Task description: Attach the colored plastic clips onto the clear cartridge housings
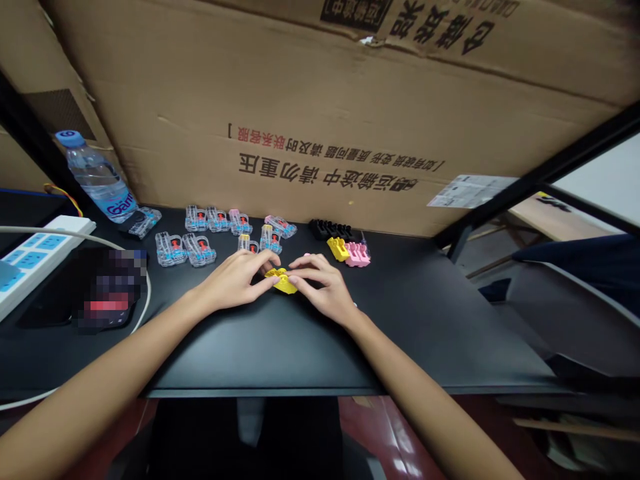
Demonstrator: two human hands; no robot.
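The left hand (245,277) and the right hand (324,287) both pinch a small yellow piece (286,285) between them, around the middle of a smooth black table (240,353). A big brown cardboard sheet (325,93) stands like a wall at the back, with clear plastic parts (171,249) and a pink block (358,254) near its bottom. On the left are a bottle (100,177) and a white power strip (40,257), and the floor (385,427) is shiny red.
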